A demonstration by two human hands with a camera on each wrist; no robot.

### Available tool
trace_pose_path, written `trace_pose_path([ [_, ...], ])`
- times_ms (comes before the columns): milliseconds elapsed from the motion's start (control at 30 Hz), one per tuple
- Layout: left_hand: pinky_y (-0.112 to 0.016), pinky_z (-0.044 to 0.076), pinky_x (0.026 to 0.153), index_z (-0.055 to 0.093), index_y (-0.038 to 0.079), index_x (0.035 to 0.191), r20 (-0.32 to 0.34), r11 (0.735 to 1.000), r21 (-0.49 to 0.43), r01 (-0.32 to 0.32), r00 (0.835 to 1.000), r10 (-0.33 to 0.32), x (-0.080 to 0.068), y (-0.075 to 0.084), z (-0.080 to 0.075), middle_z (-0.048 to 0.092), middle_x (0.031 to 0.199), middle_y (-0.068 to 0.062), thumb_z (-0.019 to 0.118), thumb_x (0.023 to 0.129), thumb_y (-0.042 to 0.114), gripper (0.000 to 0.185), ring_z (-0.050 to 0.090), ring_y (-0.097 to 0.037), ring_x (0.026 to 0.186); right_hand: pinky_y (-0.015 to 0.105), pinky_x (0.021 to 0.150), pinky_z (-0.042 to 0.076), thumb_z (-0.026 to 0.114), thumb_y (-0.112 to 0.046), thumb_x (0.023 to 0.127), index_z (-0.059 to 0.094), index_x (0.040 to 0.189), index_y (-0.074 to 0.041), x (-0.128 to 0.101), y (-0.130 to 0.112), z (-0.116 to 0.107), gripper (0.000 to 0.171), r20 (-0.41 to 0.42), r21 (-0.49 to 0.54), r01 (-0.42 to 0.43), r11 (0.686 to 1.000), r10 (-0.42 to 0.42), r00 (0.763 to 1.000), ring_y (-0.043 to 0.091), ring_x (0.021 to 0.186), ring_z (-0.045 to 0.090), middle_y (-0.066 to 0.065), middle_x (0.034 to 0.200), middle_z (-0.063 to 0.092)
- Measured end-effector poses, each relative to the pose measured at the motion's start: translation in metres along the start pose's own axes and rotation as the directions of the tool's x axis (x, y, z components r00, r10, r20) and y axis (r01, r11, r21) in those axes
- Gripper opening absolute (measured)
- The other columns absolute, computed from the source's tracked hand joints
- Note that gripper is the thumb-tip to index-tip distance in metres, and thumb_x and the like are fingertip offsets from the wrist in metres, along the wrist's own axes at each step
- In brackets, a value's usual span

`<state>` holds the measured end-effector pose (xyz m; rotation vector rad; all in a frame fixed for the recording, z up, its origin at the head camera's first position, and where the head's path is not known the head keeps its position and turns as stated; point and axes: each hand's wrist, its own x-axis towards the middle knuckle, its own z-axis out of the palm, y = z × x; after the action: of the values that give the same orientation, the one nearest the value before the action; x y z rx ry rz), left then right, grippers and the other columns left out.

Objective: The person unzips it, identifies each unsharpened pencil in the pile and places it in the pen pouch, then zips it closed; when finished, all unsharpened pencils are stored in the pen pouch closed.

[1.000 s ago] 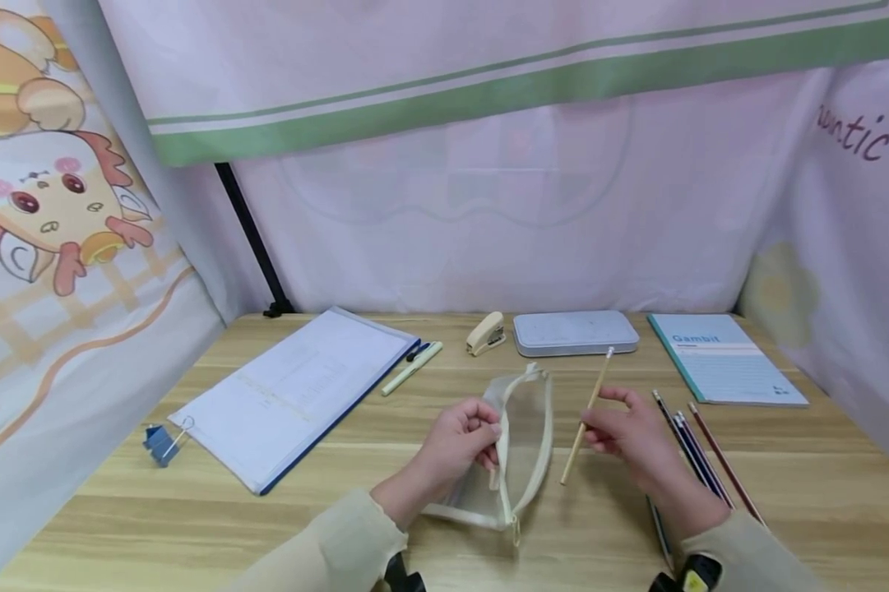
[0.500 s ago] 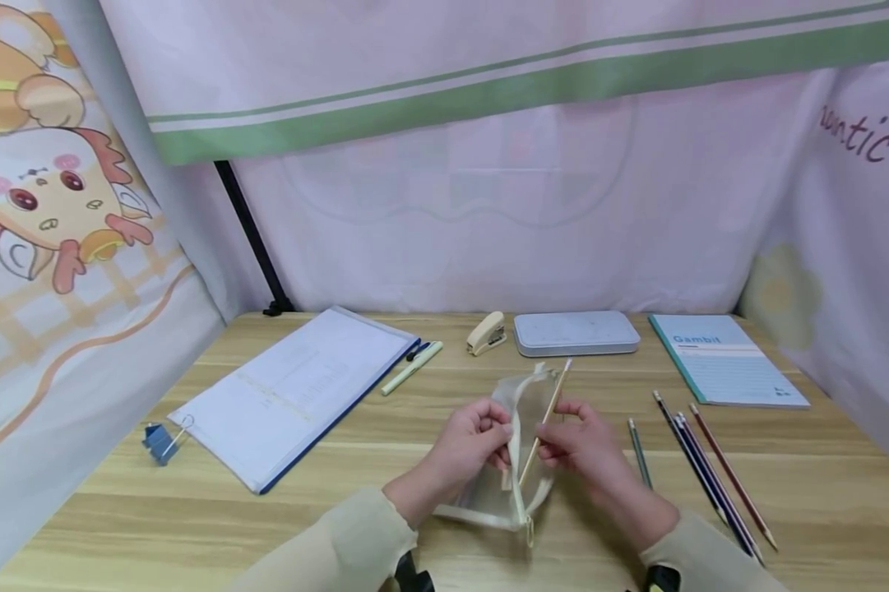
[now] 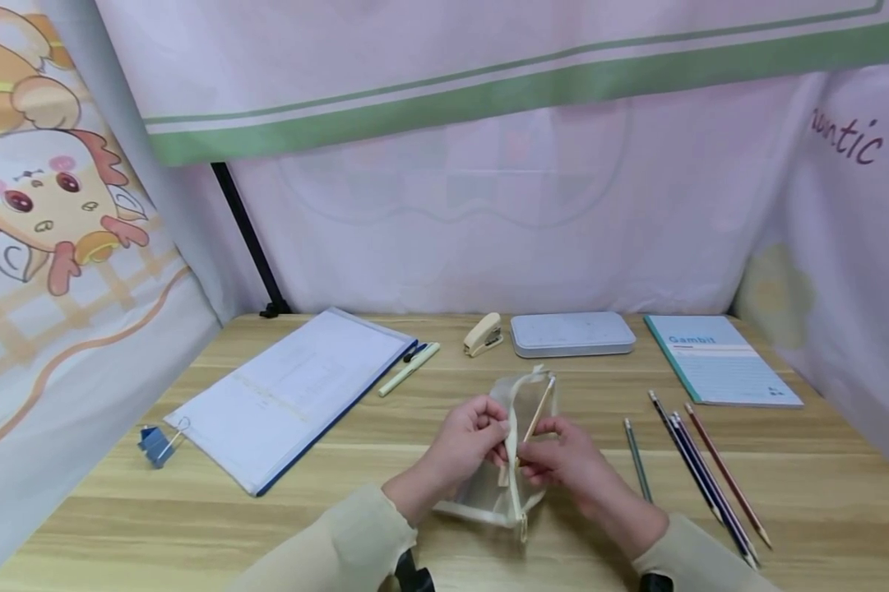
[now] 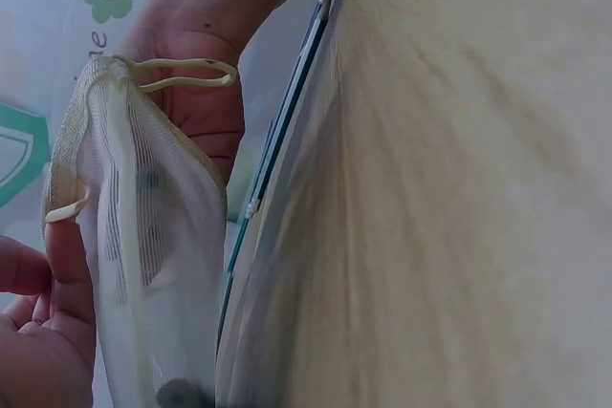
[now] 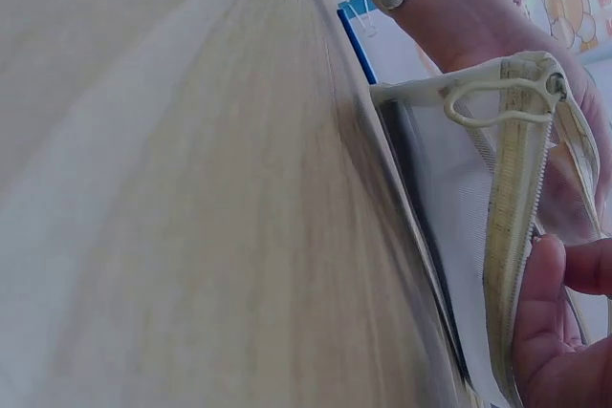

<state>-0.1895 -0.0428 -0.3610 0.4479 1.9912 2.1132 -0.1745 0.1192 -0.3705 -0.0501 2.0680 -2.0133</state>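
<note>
A pale, see-through mesh zipper pouch stands unzipped on the table, its zipper edge facing up and its loop pull hanging at the near end. My left hand pinches the left edge of the opening, as the left wrist view also shows at the fingers. Between the thumb and fingers of my right hand is a natural-wood pencil; it slants within the mouth of the pouch, eraser end up. Its lower end is hidden by the pouch and hands. In the right wrist view the right fingers are at the zipper edge.
Right of the hands lie a green pencil and several others, including a red-brown pencil. Behind are a stapler, a metal tin and a notebook. Leftward are a clipboard, a pen and a binder clip.
My right hand has moved left from beside the pouch to its opening, and the pencil has sunk lower into it. The left hand keeps its hold on the edge, slightly further right.
</note>
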Motion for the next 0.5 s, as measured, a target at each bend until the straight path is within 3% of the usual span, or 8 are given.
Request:
trace_pose_path([
  [233, -0.018, 0.047, 0.049, 0.048, -0.013, 0.095, 0.029, 1.0, -0.007, -0.018, 0.999, 0.018, 0.0, -0.002, 0.0, 0.053, 0.065, -0.001, 0.05, 0.087, -0.006, 0.01, 0.054, -0.007, 0.053, 0.02, 0.06, 0.053, 0.059, -0.007, 0.086, 0.043, 0.113, 0.013, 0.002, 0.001, -0.003, 0.037, 0.083, -0.016, 0.0, 1.0, 0.001, 0.997, 0.009, 0.065, 0.061, 0.003, 0.074, 0.064],
  [400, -0.018, 0.048, 0.049, 0.048, -0.013, 0.095, 0.017, 1.0, -0.016, -0.011, 1.0, 0.011, 0.0, -0.001, -0.002, 0.053, 0.066, -0.002, 0.05, 0.088, -0.006, 0.01, 0.054, -0.008, 0.054, 0.025, 0.068, 0.055, 0.056, -0.007, 0.088, 0.036, 0.125, 0.017, -0.004, -0.002, -0.016, 0.048, 0.031, -0.011, -0.011, 1.0, 0.011, 0.999, 0.013, 0.073, 0.062, 0.014, 0.09, 0.063],
  [500, -0.018, 0.048, 0.049, 0.049, -0.012, 0.095, -0.005, 1.0, 0.0, -0.008, 1.0, 0.008, 0.0, 0.001, -0.003, 0.053, 0.066, -0.002, 0.051, 0.087, -0.005, 0.01, 0.054, -0.008, 0.054, 0.026, 0.069, 0.055, 0.054, -0.004, 0.088, 0.037, 0.124, 0.016, -0.011, -0.008, -0.024, 0.045, 0.007, -0.021, 0.006, 1.0, -0.005, 1.0, 0.015, 0.075, 0.062, 0.015, 0.091, 0.062],
])
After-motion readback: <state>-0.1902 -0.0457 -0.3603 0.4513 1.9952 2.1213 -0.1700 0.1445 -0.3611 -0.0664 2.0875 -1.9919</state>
